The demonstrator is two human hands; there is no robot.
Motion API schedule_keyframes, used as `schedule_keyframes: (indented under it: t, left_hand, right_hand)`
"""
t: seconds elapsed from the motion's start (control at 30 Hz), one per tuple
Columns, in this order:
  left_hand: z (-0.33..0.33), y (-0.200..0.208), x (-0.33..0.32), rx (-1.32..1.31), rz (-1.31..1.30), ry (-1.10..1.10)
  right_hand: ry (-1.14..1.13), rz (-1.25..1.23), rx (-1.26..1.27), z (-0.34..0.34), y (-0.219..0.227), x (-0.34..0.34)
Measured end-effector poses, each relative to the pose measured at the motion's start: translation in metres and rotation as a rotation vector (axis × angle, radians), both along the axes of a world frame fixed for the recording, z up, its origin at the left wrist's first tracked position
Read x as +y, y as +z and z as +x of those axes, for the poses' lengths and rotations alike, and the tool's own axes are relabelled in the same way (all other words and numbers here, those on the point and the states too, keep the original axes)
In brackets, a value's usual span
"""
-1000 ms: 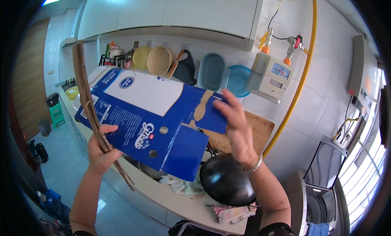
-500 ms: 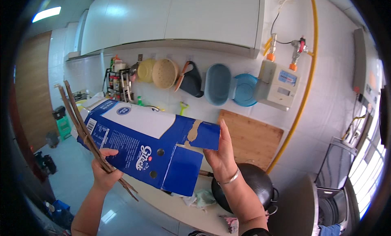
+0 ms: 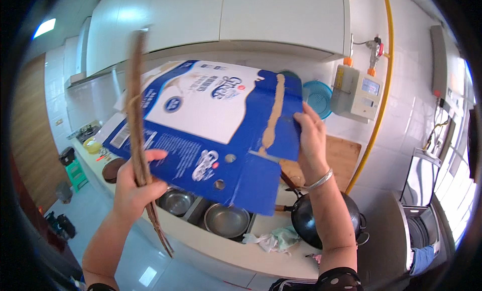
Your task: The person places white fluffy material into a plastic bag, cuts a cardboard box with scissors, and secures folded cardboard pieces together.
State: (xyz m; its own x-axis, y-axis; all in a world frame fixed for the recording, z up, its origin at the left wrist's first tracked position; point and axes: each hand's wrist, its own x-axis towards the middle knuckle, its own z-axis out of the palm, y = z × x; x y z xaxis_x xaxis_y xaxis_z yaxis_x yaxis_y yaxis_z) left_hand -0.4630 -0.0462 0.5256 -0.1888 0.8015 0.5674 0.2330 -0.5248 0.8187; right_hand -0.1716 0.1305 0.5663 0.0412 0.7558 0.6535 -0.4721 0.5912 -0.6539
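My left hand [image 3: 131,191] is closed around a small bundle of long brown sticks [image 3: 135,102], held upright in front of the box's left part. Its index finger reaches over the printed panel of a blue and white cardboard box [image 3: 198,121]. At the box's right edge, my right hand [image 3: 312,140], with a silver bangle at the wrist, grips an end flap. The carton is tilted and looks partly flattened, with torn brown strips near the flap and two round holes in the side. My right palm and some fingers are hidden behind it.
Below the box, a sink [image 3: 198,210] holds metal basins [image 3: 227,220]. A black wok [image 3: 307,215] and crumpled cloths [image 3: 273,241] lie on the counter. A wooden board [image 3: 346,158] leans against the wall, near a gas meter [image 3: 355,92] and yellow pipe [image 3: 376,125].
Both hands have lifted the box, turning more of its white face into view. The sticks have swung from slanted to nearly upright. The basins in the sink now show beneath the carton.
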Motion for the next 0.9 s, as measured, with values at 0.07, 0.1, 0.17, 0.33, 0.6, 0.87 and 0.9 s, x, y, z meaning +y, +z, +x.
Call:
schedule_keyframes:
  t: [0.07,0.1,0.17,0.33,0.6,0.87,0.9]
  left_hand:
    - [-0.004,0.026,0.024,-0.089,-0.029,-0.169]
    - [-0.007,0.035,0.038,-0.115,-0.04,-0.221]
    - [-0.015,0.05,0.065,-0.15,0.006,-0.319]
    - [0.006,0.082,0.115,-0.19,0.03,-0.442]
    - [0.056,0.129,0.189,-0.227,0.049,-0.489]
    - [0.085,0.167,0.245,-0.227,0.104,-0.508]
    - [0.087,0.169,0.25,-0.231,0.104,-0.499]
  right_hand:
    - [-0.141,0.039,-0.029,0.0,0.03,-0.006]
    - [-0.123,0.06,-0.029,0.0,0.042,-0.002]
    - [-0.177,0.015,0.015,-0.003,0.059,0.002]
    - [-0.217,-0.013,0.084,0.031,0.079,0.064]
    - [-0.18,-0.131,0.287,0.074,0.129,0.148]
    - [-0.111,-0.133,0.414,0.106,0.155,0.222]
    - [-0.081,-0.132,0.428,0.108,0.156,0.229]
